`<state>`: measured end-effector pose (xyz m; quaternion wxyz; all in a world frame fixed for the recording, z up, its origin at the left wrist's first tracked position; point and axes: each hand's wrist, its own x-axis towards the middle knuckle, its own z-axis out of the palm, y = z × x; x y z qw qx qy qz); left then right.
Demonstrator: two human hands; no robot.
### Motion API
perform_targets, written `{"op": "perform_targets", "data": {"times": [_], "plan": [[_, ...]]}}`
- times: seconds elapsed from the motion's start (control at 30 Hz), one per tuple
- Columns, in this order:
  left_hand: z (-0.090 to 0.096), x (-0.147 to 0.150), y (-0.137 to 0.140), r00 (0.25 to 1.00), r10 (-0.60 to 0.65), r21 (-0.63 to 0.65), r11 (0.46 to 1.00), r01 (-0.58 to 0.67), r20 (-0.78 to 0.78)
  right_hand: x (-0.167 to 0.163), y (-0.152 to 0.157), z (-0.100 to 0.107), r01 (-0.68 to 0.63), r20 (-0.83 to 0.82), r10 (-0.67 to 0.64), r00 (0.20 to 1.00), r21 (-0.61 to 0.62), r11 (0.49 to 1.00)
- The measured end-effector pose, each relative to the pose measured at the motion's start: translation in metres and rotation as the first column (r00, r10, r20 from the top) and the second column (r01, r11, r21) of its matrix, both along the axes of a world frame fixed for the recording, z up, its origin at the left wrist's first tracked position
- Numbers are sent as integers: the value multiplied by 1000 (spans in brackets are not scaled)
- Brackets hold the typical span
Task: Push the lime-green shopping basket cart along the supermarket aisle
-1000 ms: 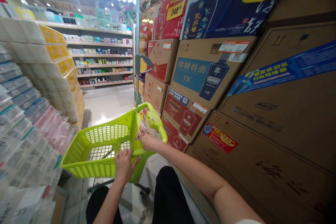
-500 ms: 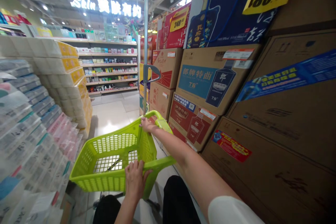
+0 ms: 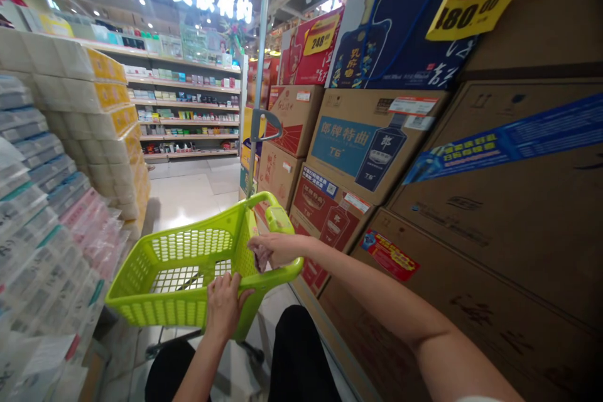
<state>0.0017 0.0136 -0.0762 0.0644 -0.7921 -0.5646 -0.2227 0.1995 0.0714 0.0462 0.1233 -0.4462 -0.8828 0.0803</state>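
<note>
A lime-green shopping cart (image 3: 188,311) with a slatted plastic basket stands in front of me. My left hand (image 3: 225,304) is closed over the near side rim of its basket, thumb towards the handle end. In my right hand (image 3: 277,250) is a crumpled, pinkish-purple cloth (image 3: 262,255), bunched under the fingers. That hand is over the handle end of the cart, close to the near rim; whether the cloth touches the plastic I cannot tell. A metal pole (image 3: 261,56) with a grey handle rises at the cart's far corner.
Stacked liquor cartons (image 3: 342,138) line the right side. On the left are piles of wrapped tissue packs (image 3: 85,107) and plastic-wrapped goods (image 3: 51,201). Shelves of small products (image 3: 188,103) stand at the back beyond the tiled floor (image 3: 183,191).
My right hand has come nearer, from the far corner by the pole to the near part of the handle end, and the cloth now shows plainly. My left hand keeps its grip.
</note>
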Motion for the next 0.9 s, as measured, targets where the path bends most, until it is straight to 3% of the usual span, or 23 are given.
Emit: {"op": "perform_targets", "data": {"times": [0.13,0.23,0.4,0.53,0.67,0.77,0.83,0.9], "plan": [[1,0,5,1000,2,1,1000,-2,-15,6,-23,11,2,286,7,958,-33,999],[2,1,10,1000,7,-3,1000,-7,-20,-15,-35,6,111,396,-103,912,2,994],[2,-2,17,999,-2,-14,1000,2,-52,-63,-52,-18,192,206,-217,954,136,972],[-1,-7,20,997,9,5,1000,-8,-71,-43,-57,-18,242,104,-271,957,226,944],[-3,-9,23,998,11,25,1000,-9,-61,8,-52,-1,546,16,-564,825,230,805],[-4,-6,25,998,15,39,999,-13,-61,12,-59,-6,650,-53,-659,750,241,721],[-5,-3,27,997,22,59,998,-18,-68,-3,-69,-19,635,-95,-637,765,282,719],[-5,-2,28,997,27,78,997,-22,-70,-16,-75,-30,558,-118,-550,827,300,774]]}}
